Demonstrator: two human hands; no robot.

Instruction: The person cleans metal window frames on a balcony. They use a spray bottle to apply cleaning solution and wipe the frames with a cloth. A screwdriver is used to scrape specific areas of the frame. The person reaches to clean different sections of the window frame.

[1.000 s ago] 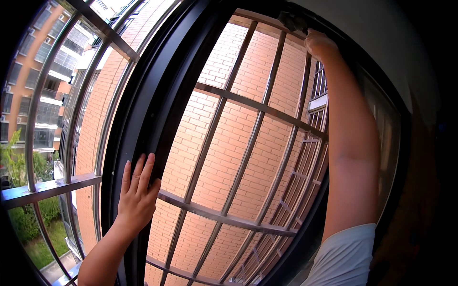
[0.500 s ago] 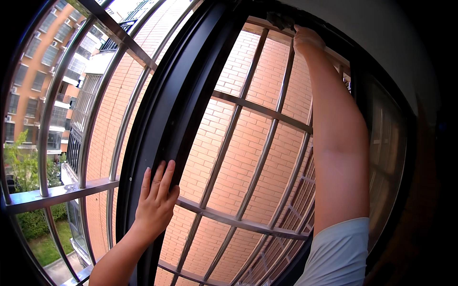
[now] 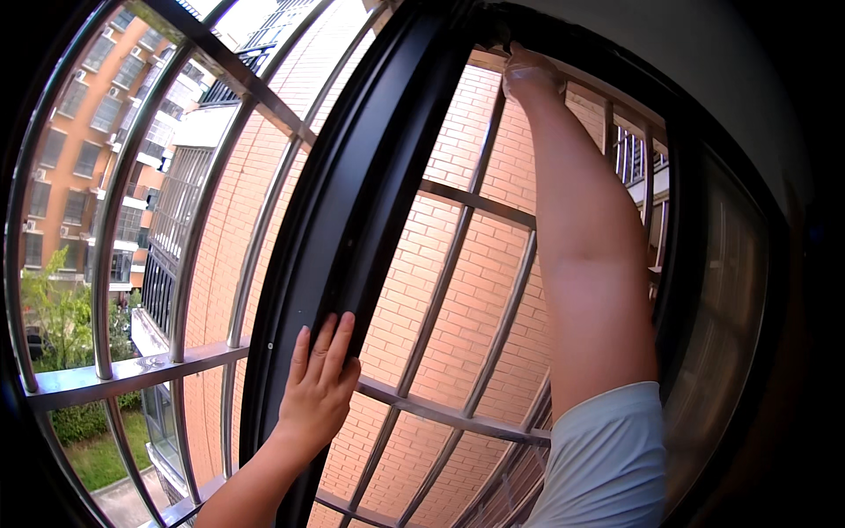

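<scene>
Head view:
Frame: black window frame (image 3: 352,220), upright post in the middle of the opening; judged stiff, heavy, smooth metal.
Left hand (image 3: 319,387): flat on the post, fingers spread, grip open, not clamped.
Right hand (image 3: 526,72): up at the top rail; grip cannot be told.
Hold: judged best at the post edges.
Room: steel bars (image 3: 132,370) and brick wall (image 3: 458,290) outside.
</scene>
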